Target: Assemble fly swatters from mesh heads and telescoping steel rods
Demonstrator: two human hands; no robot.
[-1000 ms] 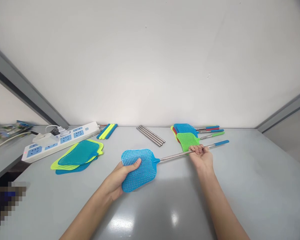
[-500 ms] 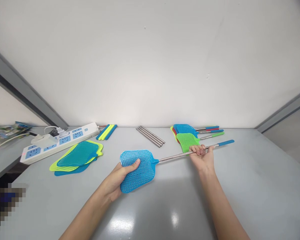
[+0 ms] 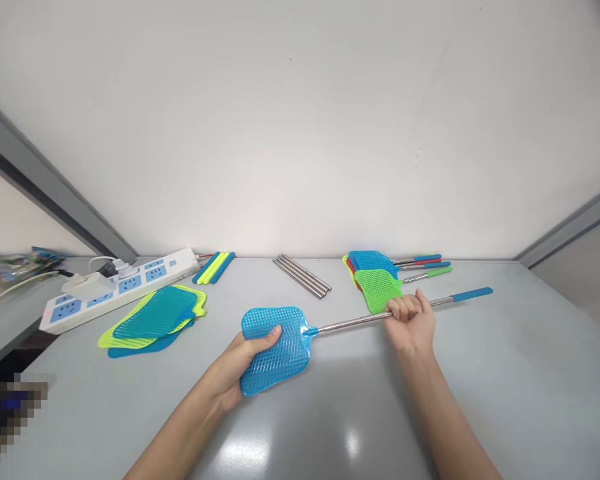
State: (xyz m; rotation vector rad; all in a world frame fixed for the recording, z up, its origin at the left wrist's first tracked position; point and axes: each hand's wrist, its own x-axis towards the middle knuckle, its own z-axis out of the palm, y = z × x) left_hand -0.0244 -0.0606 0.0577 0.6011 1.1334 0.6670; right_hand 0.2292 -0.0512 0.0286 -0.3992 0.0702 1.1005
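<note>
A blue fly swatter (image 3: pixel 293 347) with a steel telescopic rod and a blue grip spans both hands above the table. My left hand (image 3: pixel 243 363) pinches its mesh head, thumb on top and the fingers hidden beneath. Round the rod, my right hand (image 3: pixel 411 322) is closed with curled fingers, between the head and the blue grip (image 3: pixel 473 294). Just behind the right hand lies a green fly swatter (image 3: pixel 379 291), on a pile with a blue fly swatter (image 3: pixel 373 261) and others partly covered.
Loose swatter heads (image 3: pixel 155 315) in yellow and blue lie at left by a white power strip (image 3: pixel 125 293) with plugs in it. Several coloured grips (image 3: pixel 213 267) and several steel rods (image 3: pixel 303 275) lie near the wall. A plastic bag (image 3: pixel 20 270) is at far left.
The swatter's rod has become longer, its blue grip now farther right. My right hand has shifted slightly right along it, while the left keeps its hold on the head.
</note>
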